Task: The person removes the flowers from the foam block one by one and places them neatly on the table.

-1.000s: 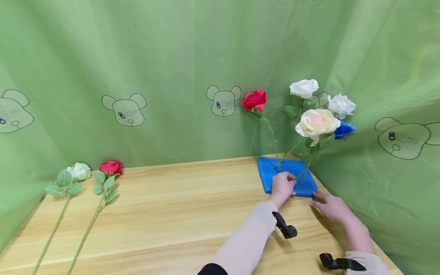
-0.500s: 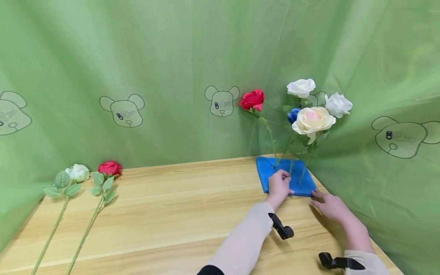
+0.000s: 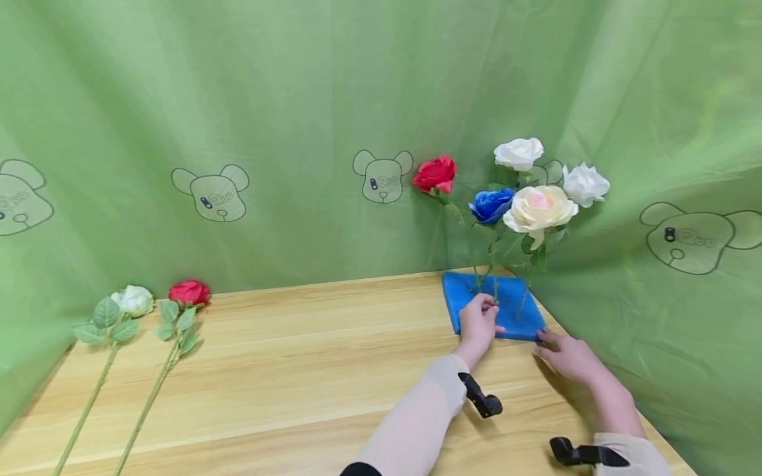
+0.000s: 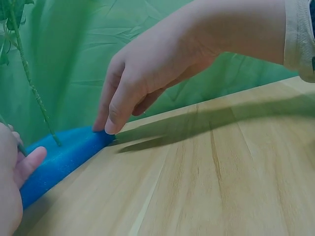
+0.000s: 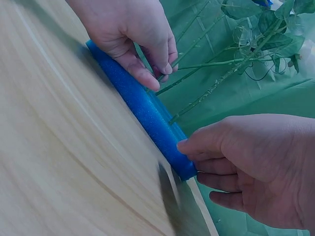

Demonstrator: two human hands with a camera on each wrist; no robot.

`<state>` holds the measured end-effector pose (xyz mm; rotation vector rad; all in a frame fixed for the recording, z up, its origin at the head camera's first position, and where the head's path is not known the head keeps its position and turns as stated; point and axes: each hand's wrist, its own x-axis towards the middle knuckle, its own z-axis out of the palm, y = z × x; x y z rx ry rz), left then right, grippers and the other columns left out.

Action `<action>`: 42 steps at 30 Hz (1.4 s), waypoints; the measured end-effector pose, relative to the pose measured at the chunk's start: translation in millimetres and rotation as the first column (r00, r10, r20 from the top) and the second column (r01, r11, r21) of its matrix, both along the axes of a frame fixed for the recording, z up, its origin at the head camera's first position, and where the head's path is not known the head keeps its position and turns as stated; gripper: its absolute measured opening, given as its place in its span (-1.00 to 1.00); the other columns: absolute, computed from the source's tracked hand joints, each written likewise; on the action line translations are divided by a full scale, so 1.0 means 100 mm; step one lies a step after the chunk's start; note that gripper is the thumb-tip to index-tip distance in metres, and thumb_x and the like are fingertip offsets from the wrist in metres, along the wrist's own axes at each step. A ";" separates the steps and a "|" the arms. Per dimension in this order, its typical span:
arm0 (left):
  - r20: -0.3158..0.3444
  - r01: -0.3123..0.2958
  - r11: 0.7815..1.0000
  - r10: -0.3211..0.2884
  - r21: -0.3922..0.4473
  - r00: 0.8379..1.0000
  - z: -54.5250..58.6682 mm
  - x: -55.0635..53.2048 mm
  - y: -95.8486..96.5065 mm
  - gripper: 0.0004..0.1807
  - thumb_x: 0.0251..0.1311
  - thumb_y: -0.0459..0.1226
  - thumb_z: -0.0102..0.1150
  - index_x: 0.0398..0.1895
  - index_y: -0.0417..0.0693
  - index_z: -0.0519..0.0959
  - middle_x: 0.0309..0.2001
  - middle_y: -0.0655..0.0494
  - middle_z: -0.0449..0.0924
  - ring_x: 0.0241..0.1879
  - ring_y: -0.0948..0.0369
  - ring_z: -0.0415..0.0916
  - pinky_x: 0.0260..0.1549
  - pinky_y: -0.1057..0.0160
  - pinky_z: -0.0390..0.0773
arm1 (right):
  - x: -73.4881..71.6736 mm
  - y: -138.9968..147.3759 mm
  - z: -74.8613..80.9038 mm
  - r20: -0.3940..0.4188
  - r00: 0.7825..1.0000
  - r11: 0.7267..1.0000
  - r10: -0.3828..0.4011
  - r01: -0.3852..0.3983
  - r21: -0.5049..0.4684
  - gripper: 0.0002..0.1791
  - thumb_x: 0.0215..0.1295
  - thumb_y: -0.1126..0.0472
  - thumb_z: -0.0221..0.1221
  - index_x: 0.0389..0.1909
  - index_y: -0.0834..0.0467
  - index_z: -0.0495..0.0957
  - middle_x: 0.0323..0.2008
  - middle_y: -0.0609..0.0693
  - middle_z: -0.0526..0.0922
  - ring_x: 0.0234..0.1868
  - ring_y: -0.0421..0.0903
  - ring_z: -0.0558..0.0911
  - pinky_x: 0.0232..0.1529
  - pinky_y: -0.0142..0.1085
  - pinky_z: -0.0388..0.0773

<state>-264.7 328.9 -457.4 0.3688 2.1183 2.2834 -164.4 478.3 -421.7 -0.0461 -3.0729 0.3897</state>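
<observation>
An artificial blue rose [image 3: 491,206] stands upright over a flat blue foam block [image 3: 512,325] at the table's right back corner. Near the foam, my left hand [image 3: 478,322] pinches the rose's stem between thumb and fingers; whether the stem's lower end is in the foam is hidden. My right hand [image 3: 569,357] rests its thumb and fingertips on the foam's near right corner, as the right wrist view shows with the foam's edge [image 5: 133,108]. Around the blue bloom stand a red rose [image 3: 436,174], a cream rose [image 3: 540,208] and two white flowers [image 3: 519,154].
At the left of the wooden table [image 3: 286,370] lie a white rose [image 3: 133,301] and another red rose [image 3: 189,292], their long stems pointing toward me. A green curtain [image 3: 268,99] hangs behind the table and along its right side.
The blue rose's bloom has swung left, from behind the cream rose to between it and the red one. My left hand has shifted slightly left with the stem; my right hand stays at the foam's corner.
</observation>
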 end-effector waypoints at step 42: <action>-0.013 0.049 0.996 -0.048 0.080 0.999 -0.04 -0.07 -0.61 -0.92 0.15 -0.48 0.26 -0.30 -0.20 0.62 -0.44 0.08 0.61 -0.51 0.34 0.54 -0.49 0.38 0.70 | -0.05 -0.01 -0.02 0.026 0.999 1.000 0.019 -0.019 0.008 -0.42 0.44 0.10 0.02 0.25 0.49 0.33 0.25 0.55 0.29 0.18 0.58 0.31 0.10 0.34 0.40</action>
